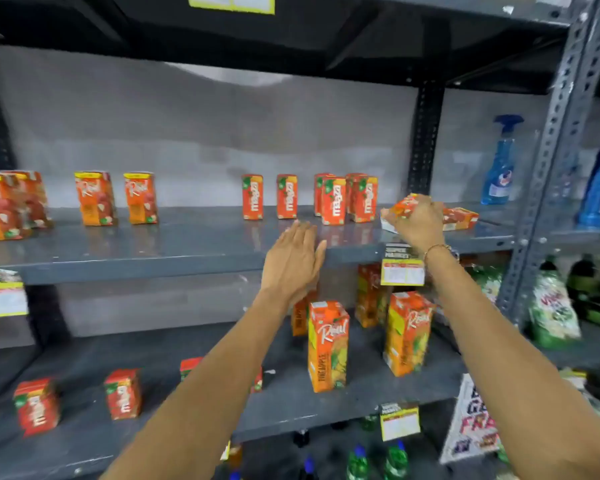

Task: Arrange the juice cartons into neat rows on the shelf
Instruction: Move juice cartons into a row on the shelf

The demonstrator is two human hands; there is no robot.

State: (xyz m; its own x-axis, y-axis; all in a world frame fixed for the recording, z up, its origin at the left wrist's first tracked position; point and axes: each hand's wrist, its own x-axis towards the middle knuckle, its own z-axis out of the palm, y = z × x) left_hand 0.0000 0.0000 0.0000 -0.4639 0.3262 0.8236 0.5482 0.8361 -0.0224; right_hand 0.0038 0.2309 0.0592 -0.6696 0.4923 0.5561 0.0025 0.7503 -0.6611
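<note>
Small orange-red juice cartons [333, 200] stand upright on the upper grey shelf [187, 247], several of them toward the right and taller orange ones [96, 199] to the left. My right hand [418, 220] grips a small carton [404, 204] lying tilted at the shelf's right end. Another carton [459, 218] lies flat just behind it. My left hand [293, 261] hovers flat, fingers together, at the shelf's front edge, holding nothing. Tall pineapple cartons [328, 344] stand on the lower shelf.
A blue spray bottle [501, 161] stands past the rear upright post at the upper shelf's right end. A slotted metal post [548, 174] divides the bays. Price tags [402, 271] hang from shelf edges. Small red cartons [123, 393] sit on the lower shelf's left; green bottles below.
</note>
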